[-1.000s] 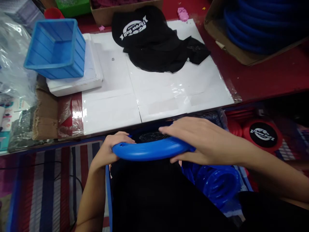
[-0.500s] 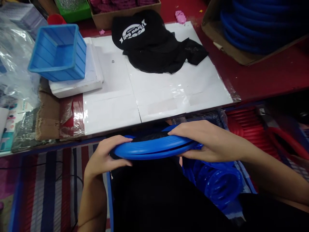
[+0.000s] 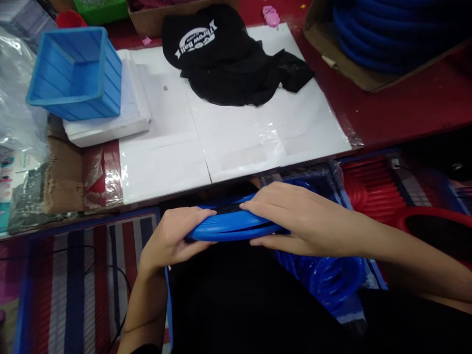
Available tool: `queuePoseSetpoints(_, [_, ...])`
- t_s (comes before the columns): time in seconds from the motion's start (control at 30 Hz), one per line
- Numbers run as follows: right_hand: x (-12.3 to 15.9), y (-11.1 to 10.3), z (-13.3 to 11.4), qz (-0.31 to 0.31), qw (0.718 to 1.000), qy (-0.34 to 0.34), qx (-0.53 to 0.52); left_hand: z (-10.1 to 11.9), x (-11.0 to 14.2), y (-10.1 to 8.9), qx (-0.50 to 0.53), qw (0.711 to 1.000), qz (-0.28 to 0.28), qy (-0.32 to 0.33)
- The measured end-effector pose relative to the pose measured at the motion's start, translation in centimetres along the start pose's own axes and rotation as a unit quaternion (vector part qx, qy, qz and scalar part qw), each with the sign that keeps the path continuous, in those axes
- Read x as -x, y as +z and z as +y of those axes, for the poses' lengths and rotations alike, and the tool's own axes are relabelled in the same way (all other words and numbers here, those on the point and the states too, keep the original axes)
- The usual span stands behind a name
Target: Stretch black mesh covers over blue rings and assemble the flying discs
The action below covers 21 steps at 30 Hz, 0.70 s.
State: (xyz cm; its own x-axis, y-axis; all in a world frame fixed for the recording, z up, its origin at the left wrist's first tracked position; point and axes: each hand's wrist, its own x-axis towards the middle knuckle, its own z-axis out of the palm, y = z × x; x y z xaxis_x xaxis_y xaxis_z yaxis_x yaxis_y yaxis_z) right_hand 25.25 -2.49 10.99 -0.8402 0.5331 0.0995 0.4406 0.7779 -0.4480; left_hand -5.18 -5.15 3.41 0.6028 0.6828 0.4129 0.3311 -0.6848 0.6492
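At the far left, a blue plastic tub (image 3: 73,93) sits on a white block (image 3: 136,105) on the worktop. Next, the left hand (image 3: 173,238) pinches the left end of the blue rims (image 3: 228,223), fingers over the top and thumb below. The rims lie between both hands, just off the near edge of the white sheet (image 3: 162,162), with black mesh (image 3: 229,209) showing inside and a dark slit running between upper and lower rim. Farther back on the sheet lies printed black fabric (image 3: 236,73). The right hand (image 3: 295,219) clamps the other end, its fingers above and thumb underneath. The step in hand looks like squeezing the two rims together around the mesh; closing the slit would call for even pressure from both hands, with the mesh kept flat. To the right are loose blue rings (image 3: 335,280) and stacked red rings (image 3: 372,191).
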Motion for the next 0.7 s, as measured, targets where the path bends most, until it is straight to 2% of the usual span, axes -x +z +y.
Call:
queuePoseSetpoints(0.23, [-0.3, 0.9, -1.0, 0.064, 0.996, -0.029, 0.052, 0.3, 0.5, -0.5, 0.007, 1.0, 0.024, -0.002])
queuePoseSetpoints(0.37, [-0.6, 1.2, -0.9, 0.067, 0.997, -0.019, 0.041, -0.7, 0.7, -0.5, 0.032, 0.999, 0.023, -0.011])
queuePoseSetpoints(0.43, [-0.6, 1.0, -0.2, 0.041, 0.999, 0.004, 0.004, -2.0, 1.3, -0.7, 0.057, 0.998, 0.032, -0.004])
queuePoseSetpoints(0.53, [-0.1, 0.3, 1.5, -0.007, 0.995, 0.073, -0.067, -4.5, 3.0, -1.3, 0.121, 0.987, 0.108, 0.017])
queuePoseSetpoints(0.6, [0.3, 0.1, 2.6, -0.003, 0.988, 0.119, -0.094, -5.4, 3.9, -1.9, 0.138, 0.98, 0.141, -0.005])
queuePoseSetpoints(0.7, [0.5, 0.6, 3.2, 0.027, 0.986, 0.124, -0.103, -4.5, 3.7, -2.0, 0.075, 0.99, 0.086, -0.077])
